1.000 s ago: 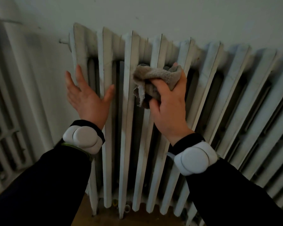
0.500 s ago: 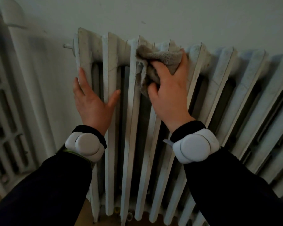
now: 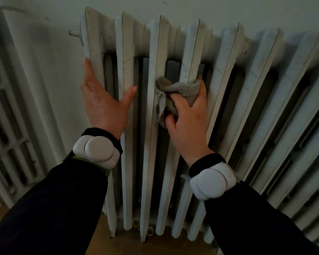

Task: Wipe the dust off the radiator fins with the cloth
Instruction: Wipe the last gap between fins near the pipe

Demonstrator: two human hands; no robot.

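at the far left another white radiator (image 3: 6, 135) is standing against the wall, well apart from the work. next, the left hand (image 3: 103, 105) is lying open and flat on the radiator (image 3: 265, 80), its straight fingers running up the leftmost fin (image 3: 94, 34) and its thumb spreading across to touch the second fin. it is holding nothing and seems to be bracing the person. a white wrist band (image 3: 96, 151) is sitting just below it. further right, the cloth (image 3: 179, 91), grey and bunched, is pressing against the third and fourth fins from the left, partway down from their tops. the right hand (image 3: 190, 122) is gripping it, fingers curling over the wad and thumb tucking under the lower fold, with a loose frayed edge hanging at the left. the fins to the right are looking speckled and grimy, so most of the job is probably waiting. several things could be going wrong from here. the wad is riding on the front edges only, so dust in the dark gaps is likely escaping it unless a fold is pushed in. the dangling edge could be snagging on chipped paint or dragging dirt onto a cleaned fin. knuckles could be scraping the narrow edges in a hurried stroke. loosened dust is probably falling to the wooden floor (image 3: 118, 242) below.
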